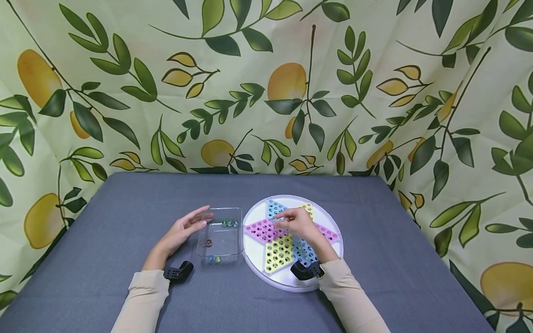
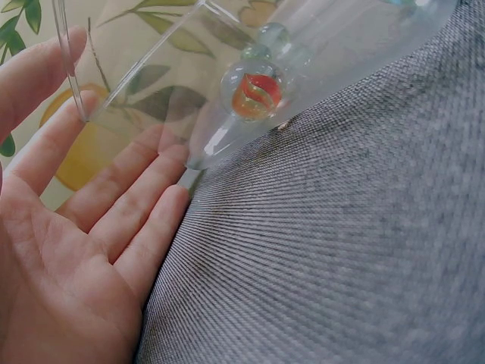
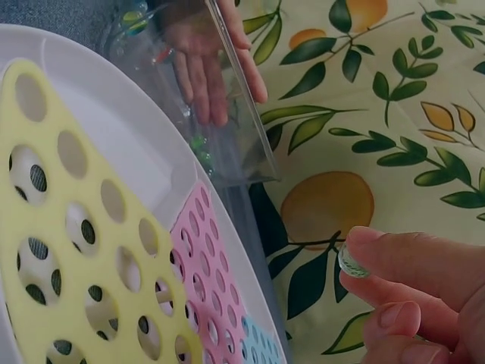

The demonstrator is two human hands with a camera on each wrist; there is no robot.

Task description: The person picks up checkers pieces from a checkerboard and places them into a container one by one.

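Note:
My right hand pinches a clear greenish marble between thumb and index finger, over the far left part of a round white Chinese checkers board. The board's star has pink, yellow and blue points full of holes. To its left stands a clear plastic box. Green marbles lie toward its far side, a red-orange swirled marble near its left wall, and blue and yellow ones at the near edge. My left hand rests at the box's left side with its fingers extended along the wall.
A grey cloth covers the table. Behind and to the sides hangs a curtain printed with leaves and fruit. Each wrist wears a black camera mount, the left one near the cloth and the right one over the board's near edge.

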